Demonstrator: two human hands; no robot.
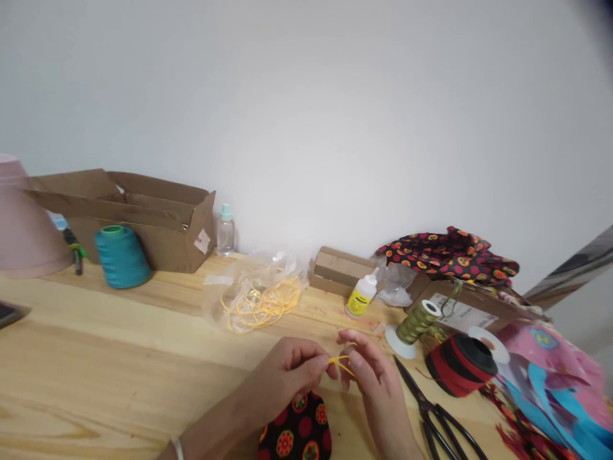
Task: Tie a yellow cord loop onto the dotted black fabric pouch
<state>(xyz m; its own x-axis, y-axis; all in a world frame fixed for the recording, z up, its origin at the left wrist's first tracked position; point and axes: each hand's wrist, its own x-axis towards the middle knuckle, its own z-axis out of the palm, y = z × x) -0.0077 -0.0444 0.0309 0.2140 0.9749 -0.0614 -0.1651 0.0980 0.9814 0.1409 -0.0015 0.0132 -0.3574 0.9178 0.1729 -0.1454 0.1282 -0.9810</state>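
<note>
Presently, you have a short yellow cord [334, 360] in front of you, over the wooden tabletop [119, 364], running between your two hands. Your left hand [306, 367] pinches it between thumb and forefinger. Two strands spread from that pinch to your right hand [371, 370], whose fingers are bent; whether they grip the strands cannot be told. Below your left hand is a black patterned fabric piece [297, 437], cut off by the lower edge of the view.

Just beside your right hand lie black-handled scissors [424, 404], blades pointing away from you. Past them sit a red-and-black spool [454, 367], tilted, and an olive thread spool [417, 324]. Beyond your hands, note a white squeeze bottle with a yellow label [360, 298], upright, and a coil of yellow cord [261, 310] with clear plastic. Farther left, a teal thread cone [122, 259] stands before an open cardboard box [167, 239].
</note>
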